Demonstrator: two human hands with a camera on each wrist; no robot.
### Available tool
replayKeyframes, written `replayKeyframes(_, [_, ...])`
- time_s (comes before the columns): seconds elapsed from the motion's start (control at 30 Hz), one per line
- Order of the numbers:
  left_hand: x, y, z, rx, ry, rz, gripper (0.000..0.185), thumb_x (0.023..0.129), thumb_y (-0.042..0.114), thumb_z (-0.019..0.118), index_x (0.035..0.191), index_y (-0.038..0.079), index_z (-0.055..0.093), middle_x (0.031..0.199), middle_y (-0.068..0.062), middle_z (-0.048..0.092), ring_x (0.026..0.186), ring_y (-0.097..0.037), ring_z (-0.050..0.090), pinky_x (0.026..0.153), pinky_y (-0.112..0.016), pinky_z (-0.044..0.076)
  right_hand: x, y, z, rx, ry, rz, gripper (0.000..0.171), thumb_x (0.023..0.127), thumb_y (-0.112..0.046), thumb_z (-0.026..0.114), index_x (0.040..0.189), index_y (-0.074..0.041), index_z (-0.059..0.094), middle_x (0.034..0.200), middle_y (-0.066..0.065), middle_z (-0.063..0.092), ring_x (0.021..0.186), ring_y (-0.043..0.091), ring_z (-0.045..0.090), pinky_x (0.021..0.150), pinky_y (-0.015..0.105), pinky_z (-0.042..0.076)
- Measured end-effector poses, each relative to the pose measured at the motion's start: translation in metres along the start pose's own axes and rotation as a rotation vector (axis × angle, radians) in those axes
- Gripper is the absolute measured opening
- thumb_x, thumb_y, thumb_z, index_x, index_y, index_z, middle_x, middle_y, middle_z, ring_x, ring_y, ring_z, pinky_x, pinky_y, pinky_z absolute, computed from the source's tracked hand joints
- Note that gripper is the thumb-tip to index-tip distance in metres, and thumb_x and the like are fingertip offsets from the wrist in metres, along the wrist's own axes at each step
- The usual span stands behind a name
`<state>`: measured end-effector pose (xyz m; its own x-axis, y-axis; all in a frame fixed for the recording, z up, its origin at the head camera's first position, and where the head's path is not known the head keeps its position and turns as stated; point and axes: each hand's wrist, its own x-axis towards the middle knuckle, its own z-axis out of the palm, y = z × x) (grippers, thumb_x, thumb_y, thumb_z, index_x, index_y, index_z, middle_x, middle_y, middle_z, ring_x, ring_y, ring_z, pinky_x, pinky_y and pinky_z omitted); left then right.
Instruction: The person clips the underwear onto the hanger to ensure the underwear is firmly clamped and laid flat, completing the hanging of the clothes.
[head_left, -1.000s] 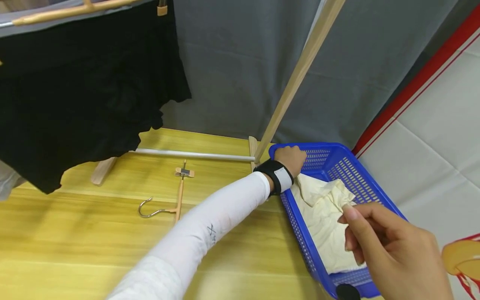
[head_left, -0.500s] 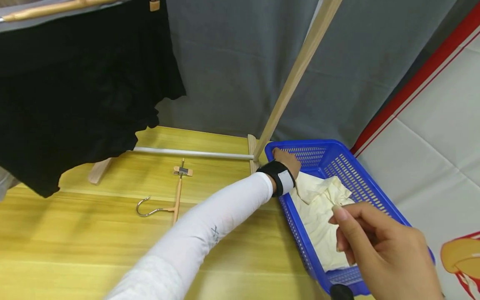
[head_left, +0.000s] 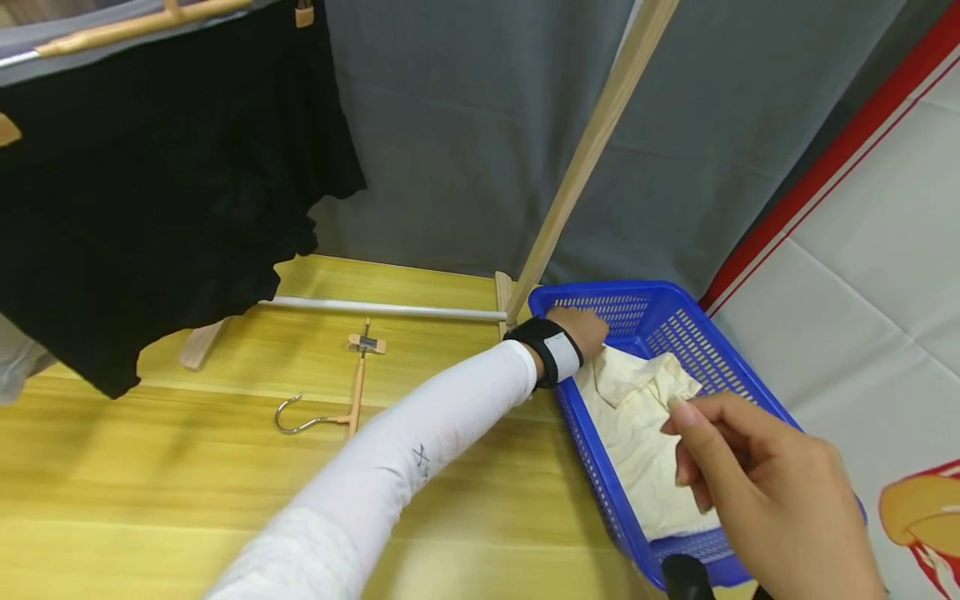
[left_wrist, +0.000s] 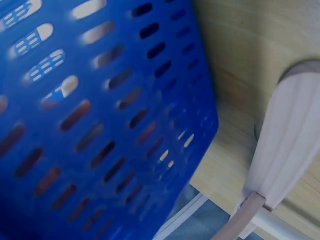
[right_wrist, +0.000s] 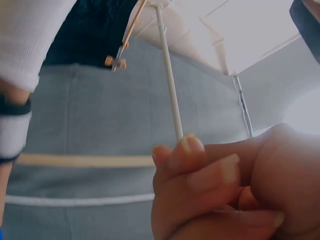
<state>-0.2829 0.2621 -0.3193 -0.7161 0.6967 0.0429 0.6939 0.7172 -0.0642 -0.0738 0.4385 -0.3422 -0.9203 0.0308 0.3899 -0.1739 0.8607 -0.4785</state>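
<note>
1. Cloth (head_left: 637, 417), cream and crumpled, lies inside the blue basket (head_left: 701, 342) at the right end of the table (head_left: 225, 467), filling most of the basket floor.
2. Left hand (head_left: 583, 330) reaches over the basket's far left corner and rests at the cloth's top edge; its fingers are hidden behind the wrist strap, so I cannot tell whether they grip anything. The left wrist view shows only the basket's mesh wall (left_wrist: 100, 125) up close.
3. Right hand (head_left: 765, 492) hovers above the basket's near end, fingers curled loosely together with nothing visible between them, fingertip just over a raised fold of cloth.
4. Handling, as a judgement: the cloth looks light, soft and limp, so it will sag and drape when lifted; not fragile or slippery. The raised fold near the middle or the top edge by the left hand offers the easiest pinch.
5. Hanger (head_left: 352, 392) lies flat on the table, well apart from the basket, near the rack's slanted wooden pole (head_left: 585, 158); a black garment (head_left: 150, 167) hangs at the left.
</note>
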Motion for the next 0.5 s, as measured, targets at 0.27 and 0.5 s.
replayKeyframes(0.27, [0.002,-0.007,-0.014,-0.266,0.028,0.105,0.027,0.1,0.014,0.045,0.124,0.01,0.056,0.11,-0.007,0.065,0.096,-0.018,0.063,0.074,-0.03,0.05,0.014,-0.14,-0.041,-0.071,0.108,0.059,0.015,0.096,-0.035,0.057,0.081,-0.033,0.059,0.058,-0.008,0.055,0.047,0.01,0.049,0.045,0.022,0.034])
replayKeyframes(0.5, [0.001,-0.009,-0.028,-0.465,0.171,0.207,0.016,0.097,0.024,0.059,0.089,0.014,0.048,0.084,0.004,0.054,0.07,-0.009,0.05,0.061,-0.022,0.039,0.029,-0.122,-0.049,-0.087,0.066,0.099,0.021,0.097,-0.038,0.055,0.085,-0.023,0.064,0.058,-0.004,0.056,0.048,0.011,0.049,0.045,0.026,0.033])
